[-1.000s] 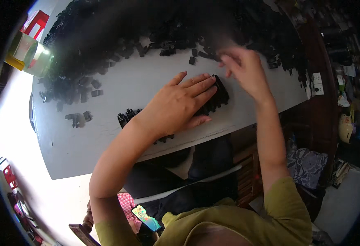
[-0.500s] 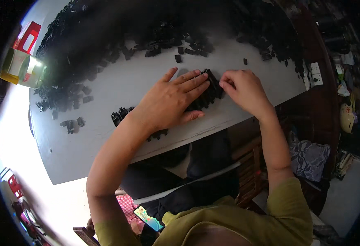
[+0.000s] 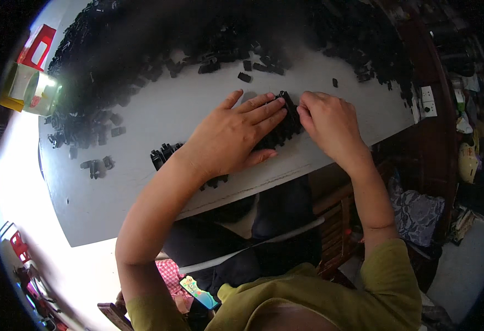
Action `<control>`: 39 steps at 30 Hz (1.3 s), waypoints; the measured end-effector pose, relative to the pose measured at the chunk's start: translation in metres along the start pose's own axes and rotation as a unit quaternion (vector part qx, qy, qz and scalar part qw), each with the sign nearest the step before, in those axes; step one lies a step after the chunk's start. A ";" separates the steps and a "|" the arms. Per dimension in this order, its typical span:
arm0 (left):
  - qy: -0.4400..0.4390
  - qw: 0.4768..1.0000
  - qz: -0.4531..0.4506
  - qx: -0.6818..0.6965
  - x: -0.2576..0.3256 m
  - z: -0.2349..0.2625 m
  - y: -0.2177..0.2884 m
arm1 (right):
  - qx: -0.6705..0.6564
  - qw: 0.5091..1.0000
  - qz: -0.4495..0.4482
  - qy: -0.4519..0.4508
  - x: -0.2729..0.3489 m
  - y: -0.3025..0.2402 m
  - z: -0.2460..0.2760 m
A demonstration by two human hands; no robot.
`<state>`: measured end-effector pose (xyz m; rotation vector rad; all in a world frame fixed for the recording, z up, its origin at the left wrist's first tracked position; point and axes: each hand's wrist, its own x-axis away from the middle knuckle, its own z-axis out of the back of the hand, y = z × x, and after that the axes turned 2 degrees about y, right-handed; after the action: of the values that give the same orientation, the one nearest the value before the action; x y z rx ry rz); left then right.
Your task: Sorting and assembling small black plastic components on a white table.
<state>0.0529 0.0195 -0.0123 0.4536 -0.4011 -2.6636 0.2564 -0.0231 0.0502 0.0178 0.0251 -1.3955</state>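
Observation:
A row of small black plastic pieces (image 3: 287, 121), packed side by side, runs across the near part of the grey-white table (image 3: 198, 110). My left hand (image 3: 234, 135) lies over its middle, fingers stretched out flat and thumb apart, hiding much of the row. More of the row, a left end of black pieces (image 3: 163, 154), shows beyond my left wrist. Beside the right end is my right hand (image 3: 330, 118), its fingers curled in and thumb pressed against them. Whatever sits between those fingers, if anything, is hidden.
A big heap of loose black pieces (image 3: 209, 33) covers the far side of the table. Single black pieces (image 3: 245, 77) lie nearer. A clear plastic jar (image 3: 41, 94) stands at the left edge, below a red plastic object (image 3: 37, 48). White sockets (image 3: 428, 101) sit at the right.
My right fingers have curled in tighter beside the row's end. My left hand stays flat on the row. The whole view has shifted slightly.

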 end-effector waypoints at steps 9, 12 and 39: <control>0.004 1.000 0.000 0.008 0.000 0.000 -0.001 | 0.040 0.999 0.012 -0.004 0.001 -0.005 -0.006; 0.003 1.000 0.006 0.012 0.001 -0.001 0.000 | 0.001 1.000 0.007 -0.009 0.000 -0.005 -0.009; 0.089 0.995 0.042 -0.005 0.009 0.030 0.008 | 0.070 0.992 0.046 0.098 0.000 -0.006 -0.051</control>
<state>0.0370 0.0153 0.0149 0.6504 -0.3437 -2.5180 0.2504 -0.0228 -0.0013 0.2701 0.0892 -1.2967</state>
